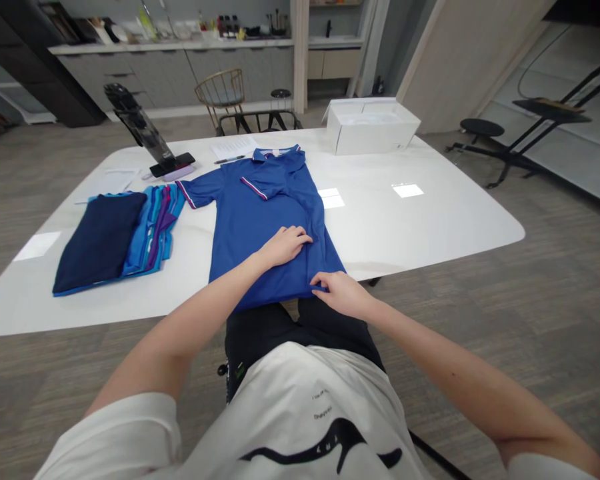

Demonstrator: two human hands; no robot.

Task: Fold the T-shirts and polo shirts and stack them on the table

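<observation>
Fingers (pixel 321 283) of the right hand (pixel 343 295) curl in a pinch on the near hem of a blue polo shirt (pixel 265 220), right at the desk's edge. Farther up, the left hand (pixel 283 245) lies open and flat on the shirt, its grip released. The shirt's long axis runs straight away from the person, with the collar (pixel 275 155) farthest, and the right hand is nearer the hem. On the desk (pixel 430 227), to the left, sit a folded navy garment (pixel 100 241) and a folded striped blue garment (pixel 153 230); beyond the shirt stands a white cardboard box (pixel 371 125).
</observation>
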